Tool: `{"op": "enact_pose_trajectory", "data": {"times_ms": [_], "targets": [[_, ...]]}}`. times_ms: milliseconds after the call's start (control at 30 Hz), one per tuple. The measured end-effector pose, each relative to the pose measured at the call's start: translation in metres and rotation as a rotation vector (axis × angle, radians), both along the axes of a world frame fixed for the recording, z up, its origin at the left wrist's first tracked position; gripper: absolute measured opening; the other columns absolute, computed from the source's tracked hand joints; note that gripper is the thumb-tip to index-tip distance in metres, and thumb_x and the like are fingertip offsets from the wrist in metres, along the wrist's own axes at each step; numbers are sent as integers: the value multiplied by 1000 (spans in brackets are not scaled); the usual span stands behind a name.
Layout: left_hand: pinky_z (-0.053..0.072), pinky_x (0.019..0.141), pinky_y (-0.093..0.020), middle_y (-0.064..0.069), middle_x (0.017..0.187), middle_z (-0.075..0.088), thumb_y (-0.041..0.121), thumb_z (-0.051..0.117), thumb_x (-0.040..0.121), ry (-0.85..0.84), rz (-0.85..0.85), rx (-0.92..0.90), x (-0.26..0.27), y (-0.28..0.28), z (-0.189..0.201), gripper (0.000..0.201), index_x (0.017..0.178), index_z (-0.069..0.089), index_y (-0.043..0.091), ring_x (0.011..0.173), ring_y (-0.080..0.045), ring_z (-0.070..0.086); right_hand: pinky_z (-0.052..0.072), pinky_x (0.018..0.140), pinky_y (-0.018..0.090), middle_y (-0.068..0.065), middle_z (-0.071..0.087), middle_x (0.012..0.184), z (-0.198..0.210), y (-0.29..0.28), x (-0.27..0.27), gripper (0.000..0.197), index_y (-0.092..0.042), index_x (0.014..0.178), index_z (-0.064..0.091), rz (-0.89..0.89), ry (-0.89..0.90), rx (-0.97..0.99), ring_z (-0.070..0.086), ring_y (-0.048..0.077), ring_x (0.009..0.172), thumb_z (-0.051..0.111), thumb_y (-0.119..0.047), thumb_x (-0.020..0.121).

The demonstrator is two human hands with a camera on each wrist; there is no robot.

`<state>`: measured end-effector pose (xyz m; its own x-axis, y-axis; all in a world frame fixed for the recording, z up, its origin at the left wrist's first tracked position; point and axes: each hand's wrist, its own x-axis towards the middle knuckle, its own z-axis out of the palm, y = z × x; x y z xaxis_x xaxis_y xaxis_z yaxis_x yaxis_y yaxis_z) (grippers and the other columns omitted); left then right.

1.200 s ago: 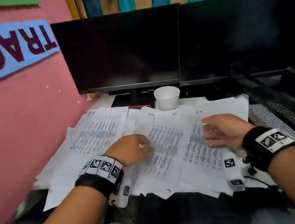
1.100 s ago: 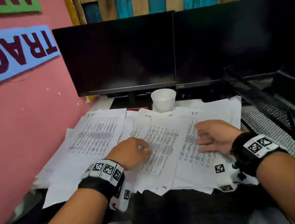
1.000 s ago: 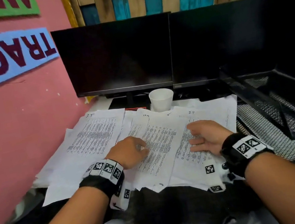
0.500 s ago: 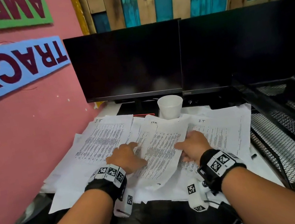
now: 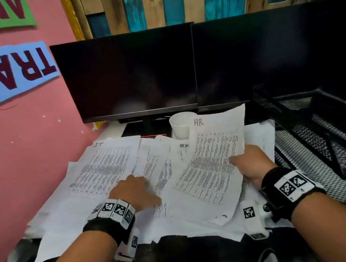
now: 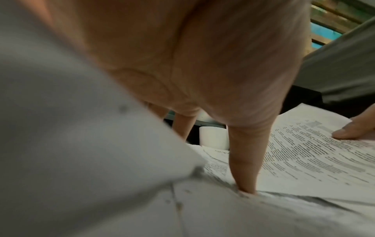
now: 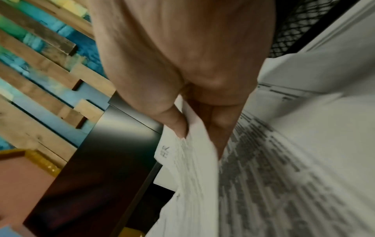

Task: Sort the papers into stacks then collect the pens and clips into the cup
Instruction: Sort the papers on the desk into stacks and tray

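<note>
Printed sheets lie spread over the desk in overlapping layers. My right hand (image 5: 246, 163) pinches the right edge of a sheet marked HR (image 5: 212, 161) between thumb and fingers (image 7: 178, 126) and holds it tilted up off the pile. My left hand (image 5: 135, 189) rests on the papers (image 5: 105, 170) at the left, fingers spread, one fingertip (image 6: 246, 184) pressing down beside the lifted sheet. A sheet marked IT (image 5: 112, 157) lies at the far left. A white cup (image 5: 180, 125) stands behind the pile, partly hidden by the HR sheet. I see no pens or clips.
Two dark monitors (image 5: 132, 75) stand right behind the papers. A black wire-mesh tray (image 5: 328, 126) takes up the right side of the desk. A pink wall (image 5: 15, 158) closes off the left. The papers overhang the desk's near edge above my lap.
My right hand slid left across the pile, took hold of the HR sheet and lifted it. My left hand stayed on the papers, shifting slightly.
</note>
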<state>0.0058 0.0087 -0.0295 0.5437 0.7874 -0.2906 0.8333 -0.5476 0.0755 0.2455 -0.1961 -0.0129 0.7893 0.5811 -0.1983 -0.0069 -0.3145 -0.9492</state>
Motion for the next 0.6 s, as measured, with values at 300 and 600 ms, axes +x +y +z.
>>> {"op": "enact_pose_trajectory", "data": {"times_ms": [300, 600], "targets": [[53, 64, -29, 1, 84, 68, 22, 56, 91, 47, -32, 169, 1, -6, 12, 14, 92, 69, 16, 77, -20, 66, 59, 89, 62, 6, 80, 97, -14, -19, -1, 34, -24, 83, 77, -22, 70, 46, 74, 36, 97, 50, -5, 91], [44, 54, -27, 2, 53, 56, 35, 62, 96, -421, 43, 182, -12, -7, 57, 40, 62, 64, 14, 52, -21, 54, 61, 78, 40, 5, 78, 96, -21, -30, -6, 38, -30, 120, 71, -89, 183, 104, 71, 30, 87, 43, -12, 101]]}}
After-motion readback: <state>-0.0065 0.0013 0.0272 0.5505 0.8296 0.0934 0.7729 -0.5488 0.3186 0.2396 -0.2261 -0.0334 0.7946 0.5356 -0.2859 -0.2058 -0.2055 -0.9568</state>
